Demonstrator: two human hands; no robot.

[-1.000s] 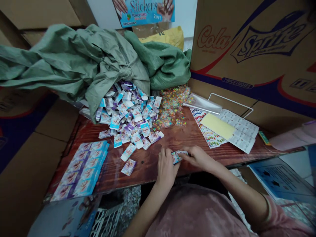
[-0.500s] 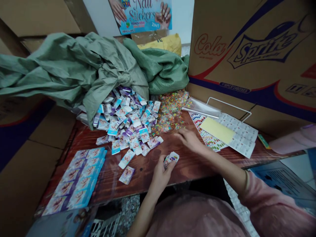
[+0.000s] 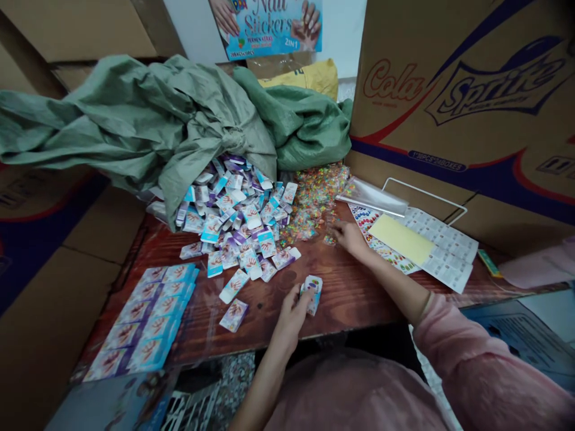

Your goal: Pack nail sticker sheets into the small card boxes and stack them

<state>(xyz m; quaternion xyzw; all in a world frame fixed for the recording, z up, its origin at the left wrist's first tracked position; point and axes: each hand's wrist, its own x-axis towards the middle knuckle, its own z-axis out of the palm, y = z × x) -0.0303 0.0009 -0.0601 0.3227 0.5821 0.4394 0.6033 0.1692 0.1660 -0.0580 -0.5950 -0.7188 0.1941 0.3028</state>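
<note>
My left hand (image 3: 291, 312) is wrapped around a small printed carton (image 3: 313, 294), held just above the table near its front edge. My right hand (image 3: 349, 236) reaches to the near side of a heap of small clear candy packets (image 3: 309, 197). Its fingertips pinch one little clear packet (image 3: 329, 239) with bright bits inside. Left of the hands, many small white, blue and purple cartons (image 3: 247, 239) spill from a green sack (image 3: 211, 120). Two loose cartons lie closest to my left hand, one of them purple-edged (image 3: 234, 315).
Neat rows of cartons (image 3: 144, 323) stand at the table's left. Sticker sheets (image 3: 444, 245), a yellow paper (image 3: 399, 238) and a clear plastic bundle (image 3: 372, 196) lie at the right. A large cardboard box (image 3: 458, 131) walls off the back right.
My right hand has closed on a small packet at the heap's edge. The carton in my left hand has turned more upright. The view has shifted slightly.
</note>
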